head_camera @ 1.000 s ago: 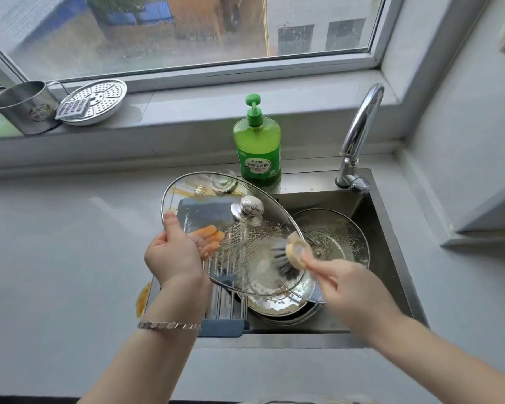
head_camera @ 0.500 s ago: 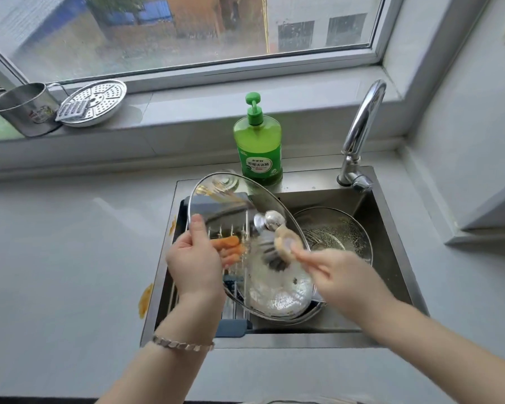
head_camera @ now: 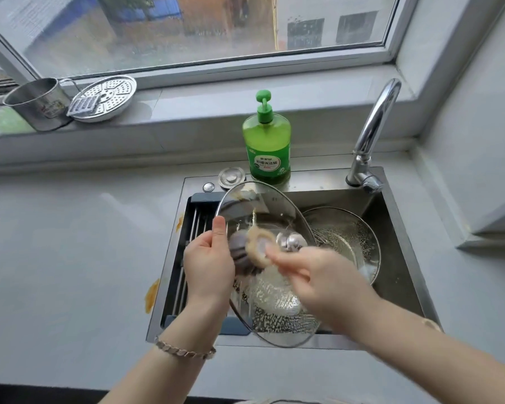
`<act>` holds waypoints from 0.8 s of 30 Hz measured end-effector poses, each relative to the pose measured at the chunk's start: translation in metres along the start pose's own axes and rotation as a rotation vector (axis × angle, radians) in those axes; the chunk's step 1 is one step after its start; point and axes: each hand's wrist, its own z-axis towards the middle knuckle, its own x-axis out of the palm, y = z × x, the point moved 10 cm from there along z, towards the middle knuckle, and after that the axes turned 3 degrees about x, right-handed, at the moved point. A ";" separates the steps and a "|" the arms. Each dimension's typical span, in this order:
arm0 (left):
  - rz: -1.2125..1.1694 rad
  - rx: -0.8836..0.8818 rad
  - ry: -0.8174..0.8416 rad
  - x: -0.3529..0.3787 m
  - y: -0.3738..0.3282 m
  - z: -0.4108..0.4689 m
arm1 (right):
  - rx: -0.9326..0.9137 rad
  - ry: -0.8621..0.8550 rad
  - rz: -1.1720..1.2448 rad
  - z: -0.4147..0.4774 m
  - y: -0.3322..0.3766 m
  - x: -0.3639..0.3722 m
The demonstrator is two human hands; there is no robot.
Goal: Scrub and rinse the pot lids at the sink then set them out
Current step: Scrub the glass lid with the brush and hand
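**Soapy glass lid held at the rim over the sink**

The glass lid (head_camera: 277, 304) stood tilted on edge above the sink (head_camera: 321, 177), with foam on its lower half. Judged rigid, breakable, fairly heavy and slick with suds. The best hold is the rim or the knob (head_camera: 292, 242), not the wet face.

The left hand (head_camera: 209, 263) pinched the left rim, thumb on the near face and fingers behind the glass. The right hand (head_camera: 330, 290), blurred, gripped the brush (head_camera: 254, 249). Its bristles sat on the glass just beside that thumb.

1 second lid (head_camera: 350, 243) lay foamy in the basin, apart from both hands.
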 end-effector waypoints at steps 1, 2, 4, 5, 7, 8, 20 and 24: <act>-0.032 -0.032 0.050 0.005 0.002 -0.002 | 0.094 -0.036 0.004 0.012 -0.021 -0.010; -0.046 -0.050 0.097 0.010 0.003 -0.005 | 0.172 -0.063 0.006 0.020 -0.035 -0.020; -0.032 -0.055 0.145 0.016 0.004 -0.009 | 0.152 -0.071 -0.027 0.018 -0.032 -0.022; -0.028 -0.053 0.144 0.015 0.004 -0.009 | 0.060 -0.043 -0.048 0.011 -0.017 -0.013; -0.030 -0.047 0.146 0.013 0.004 -0.010 | -0.053 0.060 -0.006 -0.007 0.010 0.006; -0.036 -0.051 0.168 0.014 0.003 -0.010 | -0.025 0.069 0.004 -0.002 0.004 0.001; 0.033 0.048 0.376 0.032 -0.014 -0.017 | 0.195 -0.155 0.025 0.042 -0.049 -0.058; 0.013 0.105 0.330 0.026 -0.020 -0.012 | -0.134 -0.040 -0.053 0.006 0.009 -0.023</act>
